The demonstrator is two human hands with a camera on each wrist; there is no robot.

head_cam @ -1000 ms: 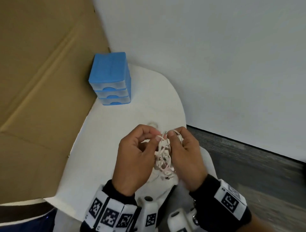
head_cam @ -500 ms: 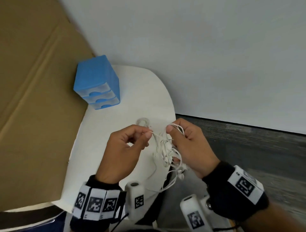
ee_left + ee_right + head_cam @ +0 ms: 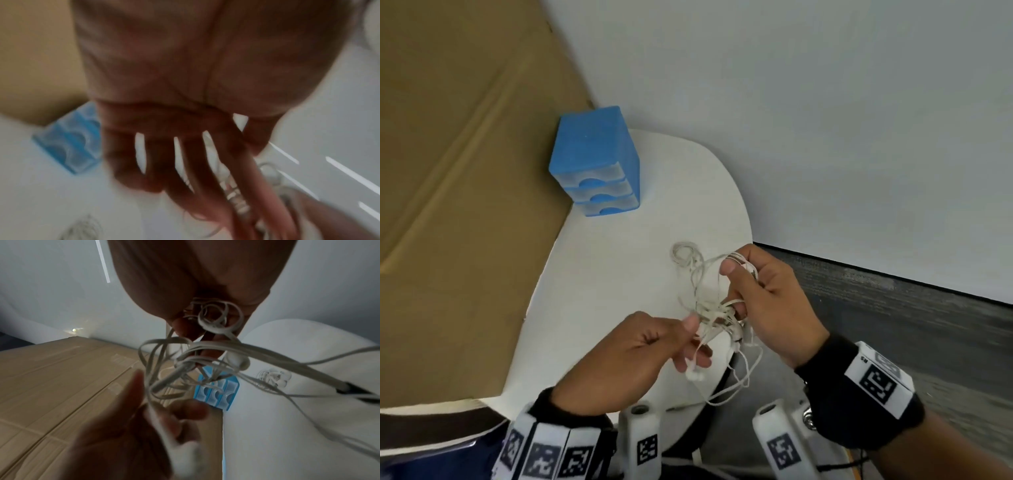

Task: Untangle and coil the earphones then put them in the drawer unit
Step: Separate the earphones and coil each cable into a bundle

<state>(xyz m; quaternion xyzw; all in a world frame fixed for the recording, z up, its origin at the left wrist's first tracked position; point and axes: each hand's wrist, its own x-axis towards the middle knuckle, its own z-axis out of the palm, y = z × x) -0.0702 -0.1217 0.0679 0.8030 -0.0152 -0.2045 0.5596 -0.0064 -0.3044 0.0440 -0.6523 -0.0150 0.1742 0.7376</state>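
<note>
Two bare hands held close together above the near edge of a white table (image 3: 599, 284), sharing one tangle of white earphones (image 3: 717, 310). Left hand (image 3: 626, 359) low and near, thumb and forefinger pinching strands at the left side of the knot, other fingers loosely curled below with an earbud (image 3: 694, 374) hanging by them. Right hand (image 3: 770, 308) a little higher and farther, thumb pressing loops of cord against the forefinger, lower fingers curled round the knot's right side. Cord still knotted, loose loops trailing down past the table edge and one loop rising toward the far side. In the right wrist view, thick tangled loops (image 3: 205, 353) bunched directly under the fingers. Left wrist view blurred, only the palm (image 3: 174, 65) and spread fingers clear. Both wrists in black bands with square-patterned marker blocks. Blue drawer unit (image 3: 597, 164) with three clear drawers, all closed, standing at the far left of the table, well apart from the hands. Brown cardboard (image 3: 455, 171) to the left, pale wall (image 3: 825, 120) beyond, dark floor (image 3: 911, 325) to the right.
</note>
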